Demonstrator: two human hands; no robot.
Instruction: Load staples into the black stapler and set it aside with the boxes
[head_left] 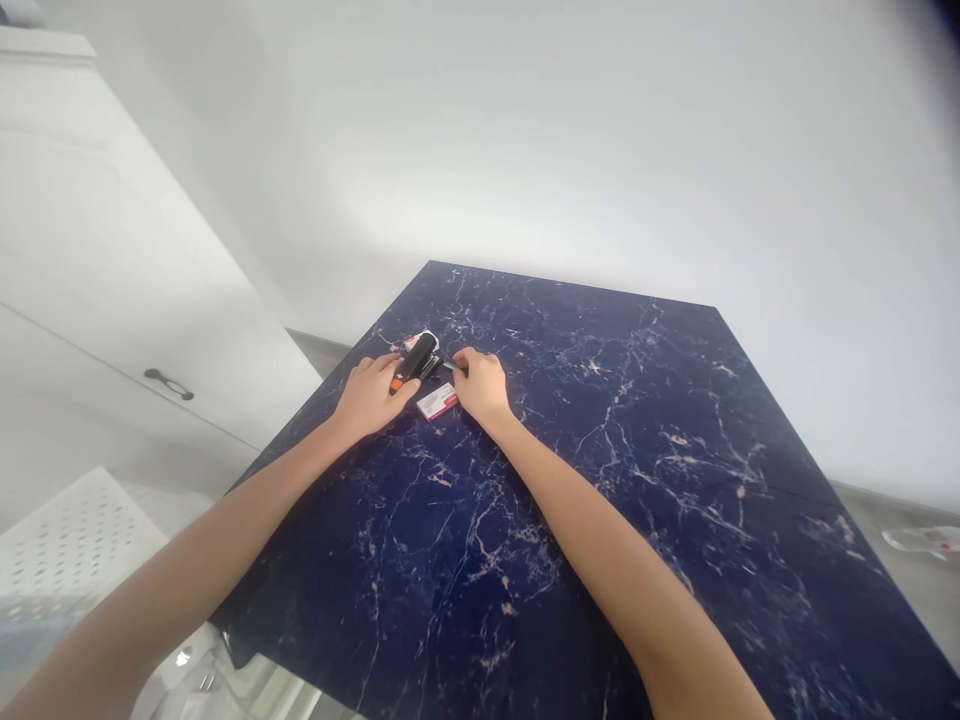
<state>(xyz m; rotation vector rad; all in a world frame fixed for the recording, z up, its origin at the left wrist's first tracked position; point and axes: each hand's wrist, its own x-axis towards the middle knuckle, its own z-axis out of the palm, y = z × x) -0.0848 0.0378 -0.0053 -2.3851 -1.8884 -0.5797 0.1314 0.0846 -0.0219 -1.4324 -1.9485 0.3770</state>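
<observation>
My left hand is closed around a black stapler with an orange end, which lies on the dark blue marbled table. The stapler looks opened up, with its metal part showing along the right side. Just to the right, my right hand pinches a small grey strip of staples close to the stapler. A white and red staple box lies between the two hands, by the right wrist. Behind the stapler, another small white and red piece is partly hidden.
The marbled table extends right and toward me, its far edge near a pale wall. At left stands a white cabinet with a dark handle. A white perforated thing is low on the left, and a plastic packet at far right.
</observation>
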